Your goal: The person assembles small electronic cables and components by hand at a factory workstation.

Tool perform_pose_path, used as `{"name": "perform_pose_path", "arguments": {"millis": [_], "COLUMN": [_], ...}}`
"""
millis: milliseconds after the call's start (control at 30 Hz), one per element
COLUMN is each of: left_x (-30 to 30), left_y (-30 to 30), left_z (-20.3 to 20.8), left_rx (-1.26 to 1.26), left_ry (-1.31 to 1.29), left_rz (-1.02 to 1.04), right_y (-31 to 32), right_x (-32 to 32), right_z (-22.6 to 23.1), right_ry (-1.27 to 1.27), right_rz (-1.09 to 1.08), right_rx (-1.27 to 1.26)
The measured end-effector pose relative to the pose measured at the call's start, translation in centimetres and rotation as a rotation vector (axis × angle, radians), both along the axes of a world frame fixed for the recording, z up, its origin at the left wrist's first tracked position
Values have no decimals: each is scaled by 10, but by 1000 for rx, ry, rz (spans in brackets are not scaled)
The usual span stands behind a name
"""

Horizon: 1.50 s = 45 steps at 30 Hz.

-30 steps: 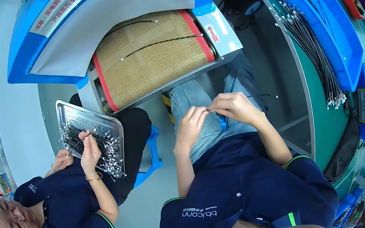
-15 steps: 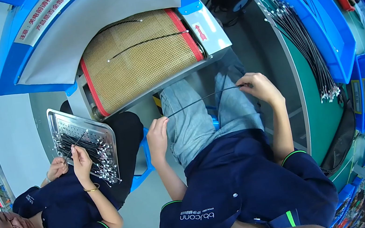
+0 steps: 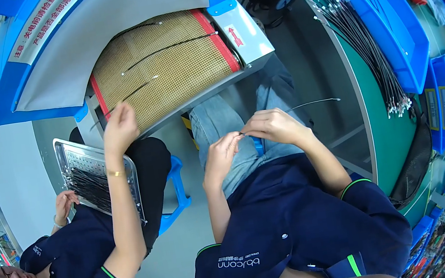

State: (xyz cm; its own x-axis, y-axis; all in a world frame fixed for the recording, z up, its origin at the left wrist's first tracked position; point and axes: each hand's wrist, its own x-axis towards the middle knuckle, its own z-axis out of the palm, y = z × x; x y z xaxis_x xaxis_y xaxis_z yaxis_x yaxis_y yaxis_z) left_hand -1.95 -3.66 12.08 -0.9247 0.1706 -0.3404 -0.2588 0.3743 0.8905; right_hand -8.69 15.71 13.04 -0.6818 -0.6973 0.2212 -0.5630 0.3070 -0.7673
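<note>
Close together above my lap, my left hand (image 3: 224, 155) and my right hand (image 3: 271, 127) are both closed on one thin black cable (image 3: 312, 103). A short stretch of it shows between my fingertips. Its longer free part runs out to the right past my right hand and ends in a small light tip. The fingers hide the other end. Ahead of my hands lies a mesh conveyor belt (image 3: 183, 70) with red edges, carrying a few similar black cables (image 3: 169, 49).
On my left a co-worker's hand (image 3: 121, 125) reaches over the belt's near edge. A perforated metal tray (image 3: 66, 153) of black cables rests by that person. To the right, a cable bundle (image 3: 361, 46) leans on a blue bin (image 3: 416, 69) atop a green table (image 3: 390, 163).
My hands have come together, the right moving left along the cable, whose free end now sticks out right. The co-worker's hand has moved from tray to belt, where another cable now lies.
</note>
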Motion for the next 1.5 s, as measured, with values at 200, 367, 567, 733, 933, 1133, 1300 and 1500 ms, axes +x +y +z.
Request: {"name": "perform_pose_path", "arguments": {"millis": [200,367,567,733,933,1133,1300,1500], "left_x": [3,13,5,8,-1,2,2,-1], "left_y": [12,11,22,13,32,41,42,45], "left_z": [-3,-11,-13,-6,-8,-16,-19,-22], "left_rx": [-373,-298,-194,-279,-279,-225,-266,-259], "left_ry": [661,629,604,693,763,732,734,756], "left_rz": [-17,-7,-80,-75,46,-7,47,66], "right_y": [12,11,28,19,32,40,55,56], "right_x": [2,6,10,7,8,8,1,2], "right_z": [1,-5,-7,0,-9,-8,-10,-15], "right_ry": [-51,-17,24,-35,-36,-65,-199,-219], "right_rz": [-45,-8,2,94,-3,-11,-62,-63], "right_rx": [8,34,-2,-21,-24,-40,4,-40]}}
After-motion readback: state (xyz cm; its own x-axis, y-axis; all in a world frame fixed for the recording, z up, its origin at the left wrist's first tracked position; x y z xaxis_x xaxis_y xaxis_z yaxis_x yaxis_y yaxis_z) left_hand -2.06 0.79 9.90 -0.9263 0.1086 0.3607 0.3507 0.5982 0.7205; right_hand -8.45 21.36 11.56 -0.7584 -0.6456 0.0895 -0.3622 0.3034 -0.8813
